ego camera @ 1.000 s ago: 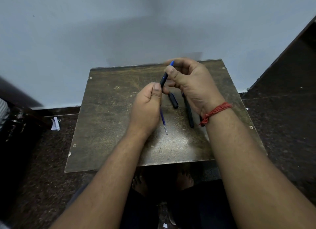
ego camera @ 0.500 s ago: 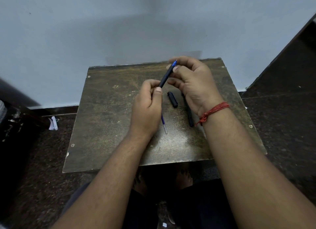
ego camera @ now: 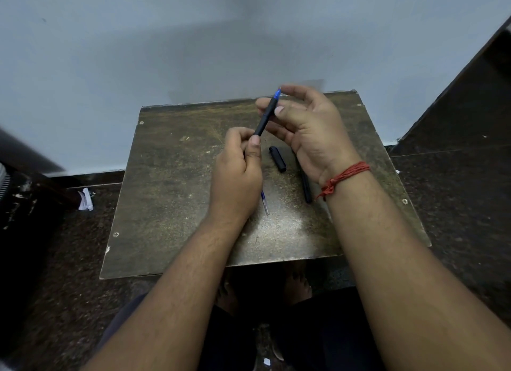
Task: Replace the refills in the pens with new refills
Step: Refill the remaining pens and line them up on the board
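Observation:
A black pen (ego camera: 266,118) with a blue tip slants up and to the right above the small table (ego camera: 171,182). My left hand (ego camera: 237,174) grips its lower end in a closed fist. My right hand (ego camera: 307,127) holds the upper part, thumb on the barrel and fingertips at the blue tip. A black cap (ego camera: 277,159) lies on the table between my hands. A loose refill (ego camera: 264,203) with blue ink lies partly hidden under my left hand. Another black pen (ego camera: 306,188) lies under my right wrist, mostly covered.
The worn table stands against a pale wall (ego camera: 193,44). A dark door or panel (ego camera: 475,99) rises at the right. Crumpled paper (ego camera: 85,200) lies on the dark floor at the left. My bare feet (ego camera: 296,286) show under the table's front edge.
My right hand has opened up and turned, with the fingers now at the pen's blue tip. The pen has tilted slightly more upright. My left hand keeps its grip.

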Demonstrator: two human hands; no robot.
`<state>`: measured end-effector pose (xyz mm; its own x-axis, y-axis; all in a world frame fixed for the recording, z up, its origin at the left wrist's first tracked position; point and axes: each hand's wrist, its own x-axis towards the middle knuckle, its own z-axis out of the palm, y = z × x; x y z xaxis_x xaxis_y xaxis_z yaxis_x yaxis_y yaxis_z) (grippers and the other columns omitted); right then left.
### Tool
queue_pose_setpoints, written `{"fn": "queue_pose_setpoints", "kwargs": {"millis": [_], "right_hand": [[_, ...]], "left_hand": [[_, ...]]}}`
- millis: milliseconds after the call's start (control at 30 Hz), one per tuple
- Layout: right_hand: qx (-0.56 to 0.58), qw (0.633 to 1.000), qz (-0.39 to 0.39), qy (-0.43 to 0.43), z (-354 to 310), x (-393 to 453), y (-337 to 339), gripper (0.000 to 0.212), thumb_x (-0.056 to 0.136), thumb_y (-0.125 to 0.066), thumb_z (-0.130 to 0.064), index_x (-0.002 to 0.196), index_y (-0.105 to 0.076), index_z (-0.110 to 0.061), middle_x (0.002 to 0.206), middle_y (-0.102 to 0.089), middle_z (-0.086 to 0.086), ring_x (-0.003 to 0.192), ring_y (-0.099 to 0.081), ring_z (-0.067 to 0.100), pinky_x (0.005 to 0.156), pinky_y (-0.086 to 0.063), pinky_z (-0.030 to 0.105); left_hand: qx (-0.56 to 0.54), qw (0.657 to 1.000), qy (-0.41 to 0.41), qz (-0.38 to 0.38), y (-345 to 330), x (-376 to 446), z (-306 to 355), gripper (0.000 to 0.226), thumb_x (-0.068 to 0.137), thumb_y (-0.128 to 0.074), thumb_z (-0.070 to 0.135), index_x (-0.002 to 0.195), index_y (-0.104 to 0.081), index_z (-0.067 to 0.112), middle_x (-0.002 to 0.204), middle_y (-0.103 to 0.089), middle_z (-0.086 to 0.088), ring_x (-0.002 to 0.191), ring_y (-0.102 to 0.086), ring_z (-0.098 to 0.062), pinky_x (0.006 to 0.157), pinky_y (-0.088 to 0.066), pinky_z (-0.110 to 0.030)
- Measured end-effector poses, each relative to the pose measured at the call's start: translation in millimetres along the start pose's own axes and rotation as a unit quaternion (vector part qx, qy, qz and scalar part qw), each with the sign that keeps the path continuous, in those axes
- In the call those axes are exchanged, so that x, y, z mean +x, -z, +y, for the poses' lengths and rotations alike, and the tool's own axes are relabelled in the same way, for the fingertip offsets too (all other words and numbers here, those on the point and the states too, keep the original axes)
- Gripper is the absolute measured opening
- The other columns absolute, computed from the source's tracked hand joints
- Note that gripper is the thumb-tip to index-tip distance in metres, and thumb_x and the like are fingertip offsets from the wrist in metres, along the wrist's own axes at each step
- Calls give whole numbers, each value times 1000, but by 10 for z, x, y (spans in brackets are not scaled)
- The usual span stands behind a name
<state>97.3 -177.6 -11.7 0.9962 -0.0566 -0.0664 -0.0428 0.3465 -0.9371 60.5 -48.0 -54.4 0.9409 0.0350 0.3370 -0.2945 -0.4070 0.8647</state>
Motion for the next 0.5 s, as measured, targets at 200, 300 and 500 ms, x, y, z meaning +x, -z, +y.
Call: {"fn": "queue_pose_setpoints", "kwargs": {"millis": [200,300,500], "right_hand": [[-70,997,35,10,53,2,-48,16,92,-69,-14,104,-59,-11,92,-70,4,91,-69,20,81,-58,37],[-70,996,52,13,66,16,-36,9,90,-70,-8,92,-63,-13,83,-67,0,85,-65,17,82,-56,38],[-25,999,15,-22,28,0,-23,17,93,-55,3,103,-62,-10,109,-75,11,111,-68,27,94,-54,41]], "left_hand": [[20,1000,0,7,-8,-2,9,9,106,-46,21,101,-52,17,61,-48,13,55,-46,-1,52,-34,-19],[23,1000,-3,10,-8,3,15,10,106,-46,20,97,-51,18,58,-45,13,53,-45,-2,50,-31,-17],[21,1000,1,13,-10,-1,0,12,106,-45,20,95,-49,17,58,-46,12,53,-45,-3,51,-32,-22]]}}
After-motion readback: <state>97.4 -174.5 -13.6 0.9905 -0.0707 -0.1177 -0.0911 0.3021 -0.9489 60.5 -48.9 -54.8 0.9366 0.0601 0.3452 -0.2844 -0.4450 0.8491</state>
